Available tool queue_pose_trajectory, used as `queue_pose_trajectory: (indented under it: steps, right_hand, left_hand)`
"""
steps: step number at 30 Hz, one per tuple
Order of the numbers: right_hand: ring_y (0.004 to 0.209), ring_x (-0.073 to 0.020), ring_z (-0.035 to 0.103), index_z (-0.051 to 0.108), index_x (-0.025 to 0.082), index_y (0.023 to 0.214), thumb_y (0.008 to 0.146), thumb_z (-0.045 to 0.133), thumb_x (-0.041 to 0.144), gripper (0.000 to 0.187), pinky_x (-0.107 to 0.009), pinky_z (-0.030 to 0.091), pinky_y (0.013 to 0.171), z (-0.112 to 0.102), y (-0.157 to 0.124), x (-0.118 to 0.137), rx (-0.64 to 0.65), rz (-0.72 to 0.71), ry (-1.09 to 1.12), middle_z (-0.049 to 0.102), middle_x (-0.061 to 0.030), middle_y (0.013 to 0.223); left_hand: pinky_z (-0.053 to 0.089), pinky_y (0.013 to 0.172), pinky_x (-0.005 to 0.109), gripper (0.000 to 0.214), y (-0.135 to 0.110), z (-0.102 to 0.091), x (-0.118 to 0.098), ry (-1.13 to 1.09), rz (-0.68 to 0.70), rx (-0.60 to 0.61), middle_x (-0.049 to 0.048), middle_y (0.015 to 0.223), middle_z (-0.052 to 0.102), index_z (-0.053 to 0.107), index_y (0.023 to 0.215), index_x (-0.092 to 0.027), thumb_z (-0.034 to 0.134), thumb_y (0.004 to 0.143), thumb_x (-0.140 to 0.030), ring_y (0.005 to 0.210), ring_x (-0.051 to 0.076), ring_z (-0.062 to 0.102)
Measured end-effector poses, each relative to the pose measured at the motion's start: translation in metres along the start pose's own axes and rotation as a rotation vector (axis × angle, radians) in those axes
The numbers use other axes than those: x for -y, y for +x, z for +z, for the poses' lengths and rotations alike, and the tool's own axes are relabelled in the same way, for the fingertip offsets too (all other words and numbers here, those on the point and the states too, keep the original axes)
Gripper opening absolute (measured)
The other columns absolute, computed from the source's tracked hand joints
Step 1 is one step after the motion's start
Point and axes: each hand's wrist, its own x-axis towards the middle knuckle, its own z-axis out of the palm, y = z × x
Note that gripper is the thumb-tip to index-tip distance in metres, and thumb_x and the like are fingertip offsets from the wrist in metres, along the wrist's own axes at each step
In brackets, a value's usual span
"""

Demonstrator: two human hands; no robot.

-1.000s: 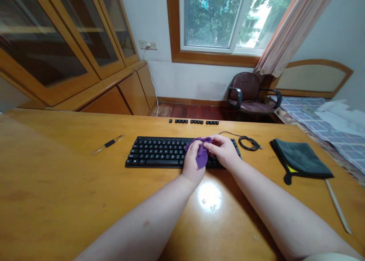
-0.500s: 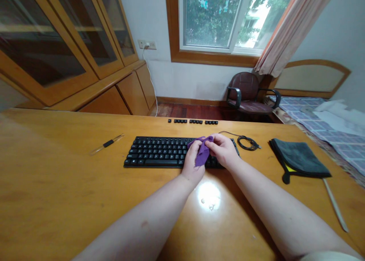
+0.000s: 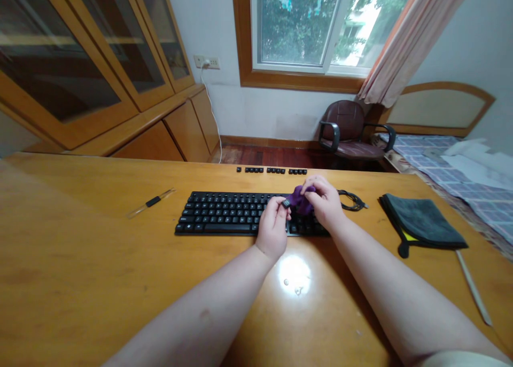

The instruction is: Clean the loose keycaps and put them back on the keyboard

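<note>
My left hand (image 3: 273, 225) pinches a small black keycap (image 3: 286, 203) between thumb and fingers, above the right half of the keyboard (image 3: 224, 213). Just to the right, my right hand (image 3: 325, 200) is closed on a crumpled purple cloth (image 3: 301, 200), whose left end reaches the keycap. The black keyboard lies flat on the desk, its right part mostly hidden under my hands and the cloth. Along the desk's far edge, several loose keycaps (image 3: 276, 170) stand in a row of small groups.
A thin tool with a black grip (image 3: 153, 201) lies left of the keyboard. To the right are a coiled cable (image 3: 351, 200), a folded grey cloth (image 3: 422, 220) and a thin flat stick (image 3: 473, 287). Beyond the desk (image 3: 80, 249) stands an office chair (image 3: 348, 129).
The purple cloth has come away from my left hand and shifted right with my right hand. A keycap now shows in my left fingers, where cloth covered them before.
</note>
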Motion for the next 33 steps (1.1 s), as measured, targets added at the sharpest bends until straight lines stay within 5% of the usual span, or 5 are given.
queue_pose_trajectory:
  steps: [5,13,19,26,33]
  right_hand:
    - [0.07,-0.0152,0.056,0.057,0.019,0.058,0.067,0.047,0.008,0.018,-0.031,0.045,0.072,-0.007,0.004,0.003,0.176,-0.086,0.009,0.059,-0.0015,0.069]
    - [0.062,-0.0122,0.054,0.067,0.02,0.098,0.076,0.064,0.029,0.024,-0.027,0.045,0.063,-0.011,0.001,0.019,0.44,-0.151,-0.041,0.063,-0.0024,0.076]
    - [0.062,-0.0118,0.055,0.068,0.02,0.088,0.075,0.066,0.029,0.016,-0.026,0.046,0.062,-0.007,0.001,0.02,0.417,-0.145,-0.031,0.064,-0.0035,0.079]
    - [0.065,-0.0134,0.058,0.066,0.02,0.092,0.076,0.063,0.032,0.02,-0.028,0.047,0.064,-0.013,0.009,-0.002,0.171,-0.004,-0.292,0.068,-0.0053,0.092]
    - [0.092,-0.0219,0.063,0.068,0.024,0.098,0.082,0.055,0.03,0.021,-0.034,0.047,0.082,-0.005,0.007,-0.028,0.318,0.046,-0.679,0.07,-0.0048,0.099]
  left_hand:
    - [0.039,0.065,0.024,0.023,0.001,0.0,0.001,-0.016,-0.023,-0.037,-0.0011,0.067,0.049,0.051,0.078,-0.017,0.035,0.09,-0.028,0.065,0.011,0.047]
    - [0.039,0.062,0.025,0.027,0.003,-0.001,0.008,-0.043,-0.056,-0.07,-0.0014,0.064,0.049,0.049,0.073,-0.018,0.034,0.091,-0.032,0.062,0.012,0.047]
    - [0.041,0.065,0.025,0.029,0.001,-0.002,0.007,0.095,0.026,-0.037,-0.0011,0.065,0.048,0.05,0.076,-0.018,0.031,0.093,-0.032,0.063,0.012,0.048]
    - [0.044,0.084,0.032,0.023,-0.003,-0.003,0.007,0.38,0.233,-0.144,0.0093,0.107,0.054,0.048,0.109,-0.017,0.04,0.089,-0.024,0.09,0.016,0.054]
    - [0.032,0.102,0.042,0.023,-0.004,-0.002,-0.001,0.754,0.233,-0.057,0.0099,0.111,0.059,0.053,0.105,-0.017,0.042,0.087,-0.024,0.112,0.022,0.048]
